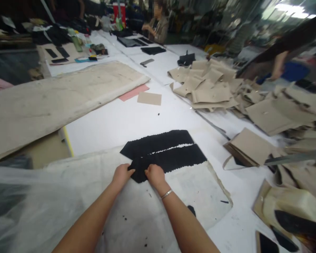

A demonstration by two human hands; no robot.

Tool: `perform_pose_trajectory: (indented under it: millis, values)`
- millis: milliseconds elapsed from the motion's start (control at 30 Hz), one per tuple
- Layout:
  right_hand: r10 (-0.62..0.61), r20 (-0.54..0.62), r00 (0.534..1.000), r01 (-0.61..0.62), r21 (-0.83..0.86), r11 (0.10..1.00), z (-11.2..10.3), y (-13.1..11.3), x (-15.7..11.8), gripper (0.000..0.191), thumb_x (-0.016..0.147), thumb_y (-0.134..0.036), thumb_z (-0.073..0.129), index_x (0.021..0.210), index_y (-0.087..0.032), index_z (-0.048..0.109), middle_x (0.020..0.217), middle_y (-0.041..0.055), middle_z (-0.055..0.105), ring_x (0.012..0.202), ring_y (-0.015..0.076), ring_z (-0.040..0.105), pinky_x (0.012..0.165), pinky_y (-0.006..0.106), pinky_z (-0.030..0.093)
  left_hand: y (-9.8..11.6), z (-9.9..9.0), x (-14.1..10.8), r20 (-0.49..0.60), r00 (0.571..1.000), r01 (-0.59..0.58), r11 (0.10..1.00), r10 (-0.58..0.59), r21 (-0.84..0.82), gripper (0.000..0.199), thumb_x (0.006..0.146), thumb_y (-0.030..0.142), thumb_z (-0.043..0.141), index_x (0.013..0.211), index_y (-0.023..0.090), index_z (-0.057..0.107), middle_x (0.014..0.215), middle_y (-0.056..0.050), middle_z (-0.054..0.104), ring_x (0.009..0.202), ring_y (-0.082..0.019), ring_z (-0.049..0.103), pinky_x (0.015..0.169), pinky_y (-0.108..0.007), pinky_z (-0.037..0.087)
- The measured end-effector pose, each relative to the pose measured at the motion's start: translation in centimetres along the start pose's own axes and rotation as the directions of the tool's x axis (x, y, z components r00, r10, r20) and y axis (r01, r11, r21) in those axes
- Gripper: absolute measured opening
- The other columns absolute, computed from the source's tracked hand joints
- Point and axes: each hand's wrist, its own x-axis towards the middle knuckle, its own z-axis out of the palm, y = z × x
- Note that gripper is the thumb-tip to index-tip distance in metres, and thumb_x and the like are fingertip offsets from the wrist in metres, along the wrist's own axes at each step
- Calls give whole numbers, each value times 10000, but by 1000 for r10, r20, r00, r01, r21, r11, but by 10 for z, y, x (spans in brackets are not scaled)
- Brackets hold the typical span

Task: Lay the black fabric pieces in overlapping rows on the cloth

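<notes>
Two black fabric strips with jagged edges, a far strip [160,140] and a near strip [184,158], lie side by side on a whitish cloth [195,189]. A narrow pale gap runs between them. My left hand [122,175] pinches the left corner of the near strip's pointed end. Just to the right, my right hand [156,175], with a bracelet [165,194] at the wrist, is closed on the lower edge of the same end. Between my hands a black patch [139,170] covers that end; I cannot tell whether it is folded over or a separate piece.
Heaped beige pieces [210,84] cover the right side, near a co-worker's hand [277,66]. A padded board [68,98] extends along the left. Beyond the strips lie a beige rectangle [149,98] and a pink sheet [134,92]. Another person [159,28] is at the far end.
</notes>
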Motion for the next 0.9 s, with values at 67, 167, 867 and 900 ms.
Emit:
perform_pose_trajectory:
  millis: [67,167,867,900]
  values:
    - [-7,13,1000,7,2,1000,3,0,2,181,778,-303,524,774,-174,650,786,72,681,756,173,623,640,235,408,1,-1,1,-13,1000,0,1000,-1,-20,185,746,339,560,721,171,635,761,-65,656,758,-188,591,624,-239,352]
    - [-12,31,999,12,26,1000,9,2,7,194,776,-328,534,782,-175,652,783,69,678,760,162,617,639,226,395,-2,1,4,-17,999,34,998,-35,-50,171,728,331,587,720,169,644,750,-58,656,746,-183,588,628,-241,358]
    - [14,28,999,-16,71,997,9,2,9,177,753,-334,551,694,-187,630,713,32,665,716,152,611,591,226,359,-9,6,4,-32,999,21,985,-27,-171,158,723,306,581,685,160,627,639,-26,609,662,-154,569,591,-226,366]
    - [12,27,1000,-14,74,997,9,2,9,176,753,-332,551,692,-186,629,713,32,665,714,151,610,591,226,358,-8,5,3,-27,999,28,983,-34,-181,157,728,305,576,695,160,625,634,-25,608,660,-152,571,591,-224,368]
